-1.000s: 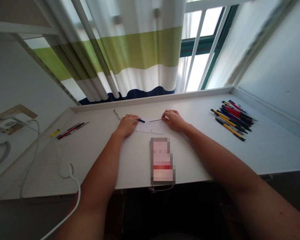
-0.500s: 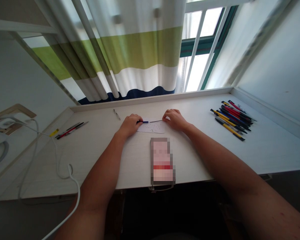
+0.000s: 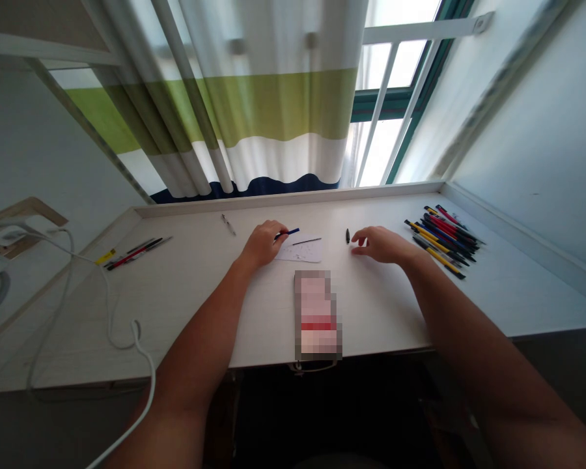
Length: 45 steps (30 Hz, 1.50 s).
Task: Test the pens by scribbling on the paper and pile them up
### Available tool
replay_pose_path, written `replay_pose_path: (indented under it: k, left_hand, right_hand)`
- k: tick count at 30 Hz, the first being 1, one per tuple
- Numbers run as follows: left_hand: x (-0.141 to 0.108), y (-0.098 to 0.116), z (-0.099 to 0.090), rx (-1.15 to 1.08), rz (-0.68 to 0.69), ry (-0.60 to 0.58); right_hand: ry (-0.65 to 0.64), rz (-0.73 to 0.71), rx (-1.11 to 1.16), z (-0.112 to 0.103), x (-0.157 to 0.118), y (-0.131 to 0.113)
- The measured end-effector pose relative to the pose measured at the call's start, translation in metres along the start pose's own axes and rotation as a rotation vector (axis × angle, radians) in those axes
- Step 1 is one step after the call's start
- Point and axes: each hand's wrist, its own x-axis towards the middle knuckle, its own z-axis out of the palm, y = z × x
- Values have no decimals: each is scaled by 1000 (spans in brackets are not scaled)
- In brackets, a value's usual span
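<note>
My left hand point(image 3: 262, 243) grips a blue pen barrel point(image 3: 289, 232) just above the left edge of a small white paper slip point(image 3: 300, 251). A thin dark refill point(image 3: 307, 241) lies on that slip. My right hand point(image 3: 378, 244) hovers over the desk to the right of the slip, fingers apart and holding nothing. A small black pen piece point(image 3: 348, 236) lies on the desk just left of its fingertips.
A heap of several red, blue and yellow pens point(image 3: 442, 238) lies at the right. A few pens point(image 3: 135, 252) and a lone pen part point(image 3: 228, 224) lie at the left. A blurred flat object point(image 3: 317, 315) sits at the desk's front edge. A white cable point(image 3: 114, 332) loops at the left.
My right hand let go of the thin refill, which now lies on the slip, and moved right. A small black piece now lies on the desk near it. My left hand lifted the blue barrel slightly.
</note>
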Motion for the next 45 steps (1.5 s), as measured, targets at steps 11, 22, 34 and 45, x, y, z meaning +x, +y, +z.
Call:
replay_pose_path:
  k: [11, 22, 34, 45]
  left_hand:
    - [-4, 32, 2, -137, 101, 8]
    - [-4, 41, 6, -219, 110, 36]
    - [-5, 40, 13, -356, 76, 73]
    - [-2, 38, 17, -684, -91, 229]
  right_hand:
    - [193, -217, 485, 8, 9, -55]
    - [389, -255, 1036, 42, 10, -81]
    - [332, -276, 971, 51, 11, -87]
    - [364, -239, 452, 53, 25, -59]
